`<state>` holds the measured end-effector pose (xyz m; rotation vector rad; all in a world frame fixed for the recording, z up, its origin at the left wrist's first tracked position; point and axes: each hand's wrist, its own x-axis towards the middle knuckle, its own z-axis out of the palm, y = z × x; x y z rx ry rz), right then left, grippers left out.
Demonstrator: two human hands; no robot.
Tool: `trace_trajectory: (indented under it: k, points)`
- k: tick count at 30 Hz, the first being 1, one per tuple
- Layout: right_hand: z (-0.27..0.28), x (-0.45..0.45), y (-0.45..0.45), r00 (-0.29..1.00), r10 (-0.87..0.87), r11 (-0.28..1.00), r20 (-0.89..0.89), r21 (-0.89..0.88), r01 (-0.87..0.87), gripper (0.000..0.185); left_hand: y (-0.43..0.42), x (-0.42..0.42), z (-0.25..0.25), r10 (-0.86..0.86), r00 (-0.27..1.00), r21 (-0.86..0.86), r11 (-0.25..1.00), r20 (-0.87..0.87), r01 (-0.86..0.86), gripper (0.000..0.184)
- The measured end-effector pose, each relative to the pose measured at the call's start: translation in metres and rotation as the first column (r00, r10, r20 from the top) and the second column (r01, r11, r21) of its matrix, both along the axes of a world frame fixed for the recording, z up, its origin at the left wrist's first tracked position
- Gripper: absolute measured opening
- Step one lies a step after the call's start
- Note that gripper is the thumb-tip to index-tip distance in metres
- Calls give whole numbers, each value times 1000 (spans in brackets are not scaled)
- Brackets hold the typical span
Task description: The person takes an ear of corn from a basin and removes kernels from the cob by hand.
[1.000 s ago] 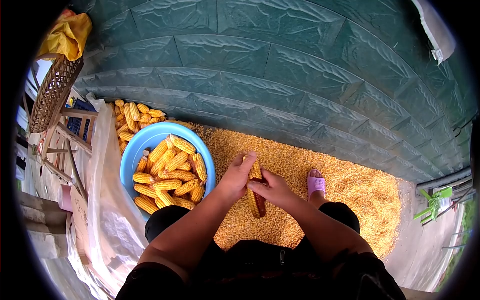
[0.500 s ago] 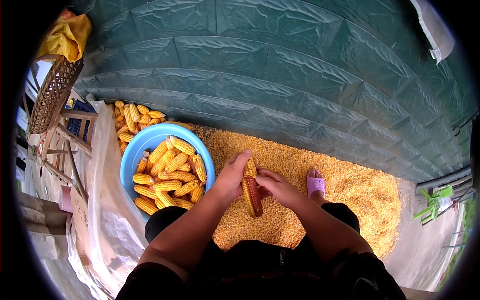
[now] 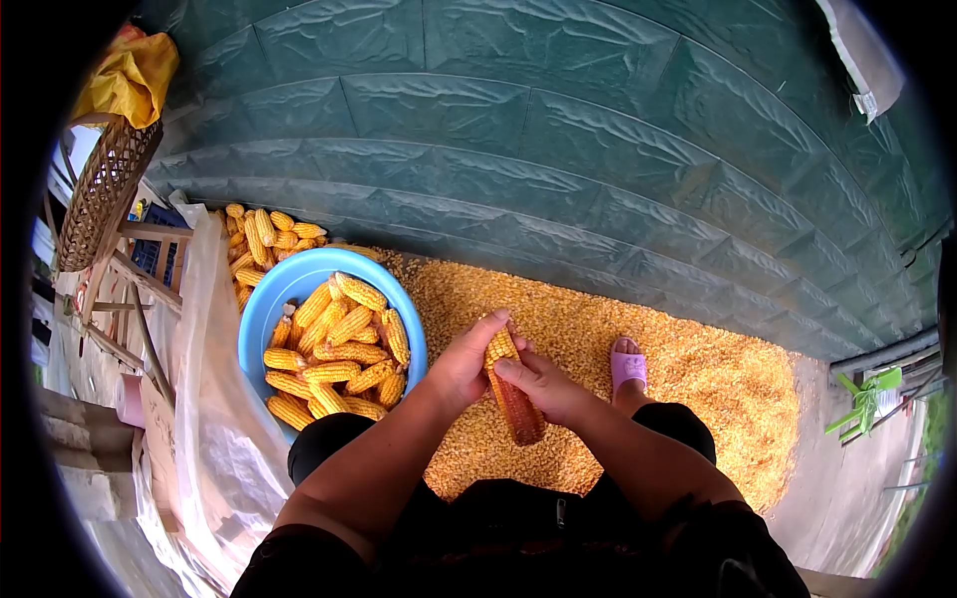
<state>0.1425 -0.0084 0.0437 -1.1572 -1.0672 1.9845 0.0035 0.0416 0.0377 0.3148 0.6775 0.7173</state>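
Between my two hands is a corn cob (image 3: 516, 404), its lower part bare and reddish, its upper part still covered in yellow kernels. My left hand (image 3: 464, 359) is closed round the upper left side of the cob. On the right side my right hand (image 3: 545, 384) grips it, with the thumb pressed across the middle. Loose kernels (image 3: 598, 319) lie spread on the ground under both hands. To the left, a blue tub (image 3: 419, 329) holds several whole yellow cobs (image 3: 349, 352).
More cobs (image 3: 264, 234) are piled behind the tub. A clear plastic sheet (image 3: 209, 399), a wooden frame (image 3: 150, 279) and a woven basket (image 3: 105, 194) stand at the left. A green wall (image 3: 598, 149) runs behind. A foot in a pink slipper (image 3: 628, 367) rests on the kernels.
The cob has turned in my hands, showing more bare reddish surface at its lower end. My right thumb has moved onto the cob's middle.
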Motion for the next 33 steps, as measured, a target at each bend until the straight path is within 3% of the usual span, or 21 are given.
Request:
trace_trajectory:
  k: [1, 12, 14, 18, 20, 23, 27, 29, 30, 32, 33]
  points:
    - [2, -1, 0, 996, 32, 998, 79, 53, -36, 59, 0, 0, 0, 4, 1000, -7, 1000, -1, -4, 26]
    - [-12, -4, 2, 994, 37, 973, 101, 224, -59, 51, 2, -1, 5, -4, 998, 63, 998, -67, 9, 37]
    - [-7, -4, 1, 999, 16, 990, -38, 138, -10, 52, 2, 1, 4, 0, 990, 118, 993, -138, 16, 35]
    - [4, -7, -2, 985, -156, 986, -71, -75, 151, 56, 3, 5, -13, 78, 960, 214, 977, -267, -20, 39]
    - [13, -9, 0, 994, -94, 995, 63, 46, 92, 75, 0, 8, -6, 169, 918, 188, 976, -360, -106, 40]
    - [-9, -6, 3, 990, -14, 982, 141, 187, -13, 77, -3, 7, 10, 102, 957, 163, 985, -271, -59, 42]
    - [-8, -5, 2, 984, -82, 983, 157, 178, 54, 68, 3, 5, -12, 103, 947, 228, 973, -305, -32, 41]
    - [-9, 1, 6, 999, 6, 997, -43, 76, -3, 68, 1, 4, -3, 79, 976, 173, 984, -204, -44, 38]
    - [-8, 4, 7, 999, 5, 997, -42, 77, -2, 68, 1, 1, 5, 78, 976, 173, 984, -204, -42, 38]
    - [-4, 10, 9, 961, -71, 971, -268, -237, 6, 62, 2, -8, 17, -90, 993, 83, 992, -79, 97, 36]
    - [-1, 10, 8, 961, -70, 972, -268, -237, 4, 62, 2, -6, 16, -89, 993, 84, 992, -79, 96, 36]
